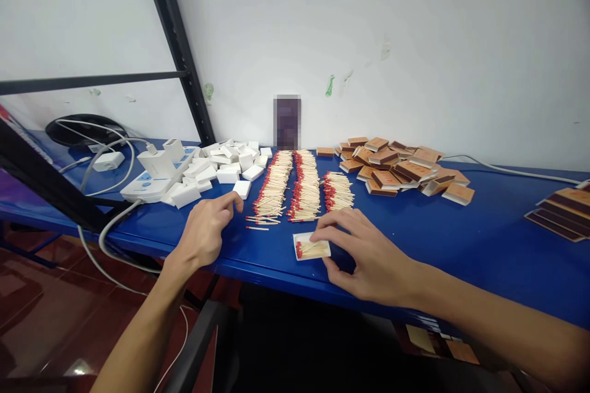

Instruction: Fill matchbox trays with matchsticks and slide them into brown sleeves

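Note:
A small white matchbox tray (300, 255) lies on the blue table with a layer of red-headed matches (313, 249) inside. My right hand (364, 252) grips it at its right end, thumb low on the near side and fingertips over the matches. My left hand (205, 227) hovers at the left, index finger bent forward and the others curled, nothing visible in it. Just beyond its fingertip is an empty-looking white tray (242, 189); contact between them cannot be made out. Three rows of matches (305, 187) lie ahead, the right one shorter.
White trays (224, 163) are heaped at back left beside a power strip (152, 184) with plugged-in chargers. Orange-brown matchbox sleeves (396, 166) form a pile at back right. More flat sleeves (565, 212) lie at the far right. A black shelf post (177, 43) and cables stand left.

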`<state>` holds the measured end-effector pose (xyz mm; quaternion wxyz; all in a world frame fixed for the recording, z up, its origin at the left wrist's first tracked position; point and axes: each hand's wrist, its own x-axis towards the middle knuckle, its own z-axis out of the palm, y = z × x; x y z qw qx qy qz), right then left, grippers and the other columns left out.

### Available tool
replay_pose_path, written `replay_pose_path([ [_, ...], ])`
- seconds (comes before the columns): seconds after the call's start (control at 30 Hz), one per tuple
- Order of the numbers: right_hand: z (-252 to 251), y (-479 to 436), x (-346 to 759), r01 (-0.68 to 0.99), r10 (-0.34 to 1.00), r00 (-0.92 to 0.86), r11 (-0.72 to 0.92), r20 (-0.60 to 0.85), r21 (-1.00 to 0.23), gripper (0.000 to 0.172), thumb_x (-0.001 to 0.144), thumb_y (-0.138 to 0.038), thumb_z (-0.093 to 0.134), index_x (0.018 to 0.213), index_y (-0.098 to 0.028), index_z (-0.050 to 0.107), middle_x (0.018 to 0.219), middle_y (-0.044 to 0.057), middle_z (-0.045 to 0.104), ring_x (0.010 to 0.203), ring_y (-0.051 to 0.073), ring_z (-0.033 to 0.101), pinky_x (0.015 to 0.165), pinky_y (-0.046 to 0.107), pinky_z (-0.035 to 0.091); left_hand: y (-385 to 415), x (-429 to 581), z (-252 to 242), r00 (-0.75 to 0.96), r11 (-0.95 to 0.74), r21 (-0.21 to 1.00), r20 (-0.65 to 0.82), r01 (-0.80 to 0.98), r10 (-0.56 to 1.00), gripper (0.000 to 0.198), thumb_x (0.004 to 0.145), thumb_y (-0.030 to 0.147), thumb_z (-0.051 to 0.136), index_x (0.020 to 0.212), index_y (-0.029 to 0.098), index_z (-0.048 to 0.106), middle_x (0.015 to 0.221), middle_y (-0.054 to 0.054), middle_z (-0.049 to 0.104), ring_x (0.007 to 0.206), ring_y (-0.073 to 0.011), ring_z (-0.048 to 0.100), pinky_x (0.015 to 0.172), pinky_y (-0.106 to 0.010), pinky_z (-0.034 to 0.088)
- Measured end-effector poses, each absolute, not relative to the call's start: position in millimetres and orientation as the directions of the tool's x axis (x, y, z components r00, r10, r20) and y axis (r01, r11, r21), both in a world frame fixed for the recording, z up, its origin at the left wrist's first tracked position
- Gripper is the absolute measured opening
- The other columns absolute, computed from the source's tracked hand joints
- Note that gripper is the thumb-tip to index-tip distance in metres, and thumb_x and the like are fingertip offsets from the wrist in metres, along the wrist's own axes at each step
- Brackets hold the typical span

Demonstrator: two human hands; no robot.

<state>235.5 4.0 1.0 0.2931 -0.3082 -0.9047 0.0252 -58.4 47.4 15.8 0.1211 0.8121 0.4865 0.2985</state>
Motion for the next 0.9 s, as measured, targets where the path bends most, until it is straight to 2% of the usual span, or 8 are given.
replay_pose_path([
  [0.1, 0.6, 4.8, 235.0, 0.543, 0.593, -0.636, 0.799, 0.494, -0.261, 0.028, 0.079, -0.011, 0.058, 0.105, -0.018, 0.061, 0.104, 0.010, 0.061, 0.093, 0.024, 0.056, 0.083, 0.042, 0.047, 46.9, -54.2, 18.9, 0.358, -0.467, 0.422, 0.313, 0.777, 0.880, 0.021, 0.085, 0.030, 0.036, 0.084, 0.020, 0.054, 0.059, 0.003, 0.047, 0.057, -0.0171, 0.045, 0.061, -0.030, 0.029],
  [0.33, -2.1, 5.6, 234.9, 0.511, 0.622, -0.617, 0.783, 0.483, -0.355, 0.016, 0.080, -0.013, 0.058, 0.095, -0.018, 0.060, 0.100, 0.009, 0.062, 0.091, 0.021, 0.058, 0.083, 0.038, 0.051, 47.1, -50.0, 18.3, 0.353, -0.448, 0.354, 0.303, 0.821, 0.885, 0.030, 0.096, 0.039, 0.039, 0.084, 0.020, 0.059, 0.061, 0.003, 0.053, 0.058, -0.0155, 0.049, 0.061, -0.028, 0.028],
  [0.43, -0.1, 5.1, 234.8, 0.515, 0.625, -0.636, 0.780, 0.452, -0.355, 0.020, 0.083, -0.015, 0.058, 0.103, -0.017, 0.061, 0.101, 0.011, 0.063, 0.092, 0.022, 0.058, 0.083, 0.038, 0.051, 46.4, -50.0, 18.0, 0.359, -0.445, 0.348, 0.285, 0.825, 0.889, 0.029, 0.097, 0.039, 0.041, 0.085, 0.020, 0.059, 0.061, 0.004, 0.054, 0.059, -0.0149, 0.049, 0.060, -0.027, 0.028],
  [0.53, 3.4, 5.1, 234.6, 0.506, 0.606, -0.690, 0.795, 0.396, -0.335, 0.028, 0.089, -0.015, 0.054, 0.116, -0.020, 0.062, 0.106, 0.010, 0.062, 0.096, 0.022, 0.058, 0.085, 0.038, 0.050, 45.9, -49.3, 18.8, 0.380, -0.457, 0.348, 0.268, 0.818, 0.885, 0.029, 0.098, 0.039, 0.041, 0.086, 0.020, 0.060, 0.063, 0.004, 0.055, 0.060, -0.0146, 0.050, 0.061, -0.027, 0.028],
  [0.63, 5.2, 5.3, 235.1, 0.499, 0.588, -0.721, 0.808, 0.367, -0.314, 0.027, 0.092, -0.016, 0.052, 0.114, -0.024, 0.065, 0.109, 0.009, 0.060, 0.098, 0.021, 0.057, 0.087, 0.039, 0.049, 46.3, -49.1, 20.0, 0.396, -0.468, 0.346, 0.260, 0.813, 0.880, 0.031, 0.099, 0.040, 0.040, 0.086, 0.020, 0.060, 0.064, 0.003, 0.056, 0.061, -0.0146, 0.050, 0.061, -0.027, 0.029],
  [0.9, 3.2, 3.7, 234.6, 0.519, 0.622, -0.695, 0.781, 0.361, -0.347, 0.031, 0.088, -0.016, 0.055, 0.117, -0.018, 0.066, 0.105, 0.011, 0.061, 0.094, 0.022, 0.057, 0.086, 0.040, 0.050, 48.0, -50.1, 19.1, 0.414, -0.490, 0.331, 0.275, 0.807, 0.868, 0.031, 0.099, 0.039, 0.041, 0.086, 0.019, 0.061, 0.067, 0.002, 0.058, 0.061, -0.0142, 0.050, 0.062, -0.027, 0.030],
])
